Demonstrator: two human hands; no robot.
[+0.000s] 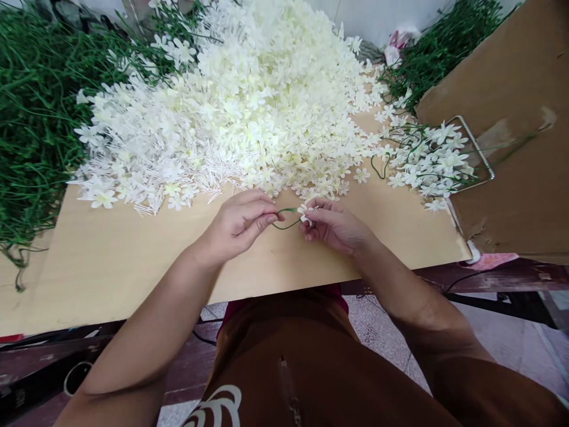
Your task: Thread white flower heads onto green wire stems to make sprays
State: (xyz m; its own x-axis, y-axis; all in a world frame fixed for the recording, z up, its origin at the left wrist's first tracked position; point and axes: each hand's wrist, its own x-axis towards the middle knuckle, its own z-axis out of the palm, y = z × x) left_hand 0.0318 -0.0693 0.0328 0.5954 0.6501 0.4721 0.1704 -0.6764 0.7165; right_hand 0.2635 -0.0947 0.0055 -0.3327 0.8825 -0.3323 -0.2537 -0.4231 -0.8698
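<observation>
Pinched between the thumb and fingers of my left hand (pixel 242 224) is a thin green artificial stem (pixel 287 226), bent into a curve to the right. My right hand (pixel 338 224) closes on a small white artificial flower (pixel 304 213) at its fingertips. The stem's lower end reaches the flower, though I cannot tell whether the two are joined. Just beyond both hands lies a big heap of white and cream artificial flowers (pixel 275 112), with many thin white stalks showing at its left.
Green artificial stems (pixel 35 112) are piled at the left, with another bunch (pixel 448 44) at the back right. Flowers on green stems (pixel 438 157) rest by a bent metal wire frame (pixel 478 145) against a cardboard sheet (pixel 511 136). The tabletop's edge (pixel 284 292) runs before my body.
</observation>
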